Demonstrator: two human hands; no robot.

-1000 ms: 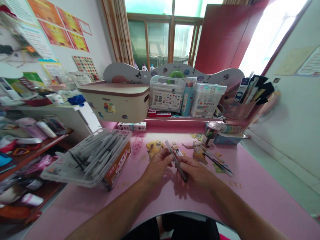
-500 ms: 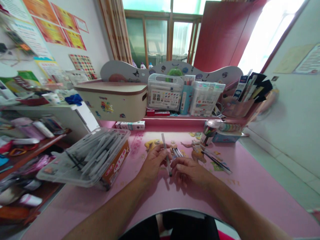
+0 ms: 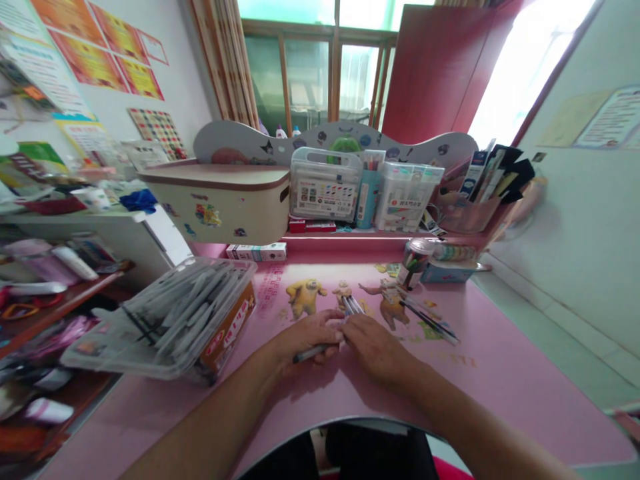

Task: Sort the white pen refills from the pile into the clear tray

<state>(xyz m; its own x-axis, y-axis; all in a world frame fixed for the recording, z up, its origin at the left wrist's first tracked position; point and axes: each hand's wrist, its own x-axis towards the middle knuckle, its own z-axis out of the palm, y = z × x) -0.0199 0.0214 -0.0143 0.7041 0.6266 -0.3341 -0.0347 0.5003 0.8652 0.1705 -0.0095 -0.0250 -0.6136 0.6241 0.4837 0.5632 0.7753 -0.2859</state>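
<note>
Holding a grey pen (image 3: 310,353) in the left hand (image 3: 313,330), low over the pink table (image 3: 540,380), with its dark end pointing back toward the left forearm (image 3: 225,400) and its other end hidden by the fingers. Cannot tell whether touching the table. In the right hand (image 3: 373,347), closed around a bundle of slim pens (image 3: 353,305), with upper ends showing just beyond the knuckles and the rest covered. Narrow in grip on both sides, and meeting at the fingers. Just beyond, see cartoon bears (image 3: 303,298) printed on the table. To the left, see a clear plastic tray (image 3: 130,369) heaped with loose pens (image 3: 195,307), resting on an orange-brown carton (image 3: 233,337). To the right, flat on the table, see thin dark rods (image 3: 427,319) near a clear jar (image 3: 415,263) and a light-blue box (image 3: 447,272). Farther back, see a cream bin (image 3: 225,207), a clear case with a handle (image 3: 325,187), a blue cylinder (image 3: 367,197) and a pink holder (image 3: 467,215).
</note>
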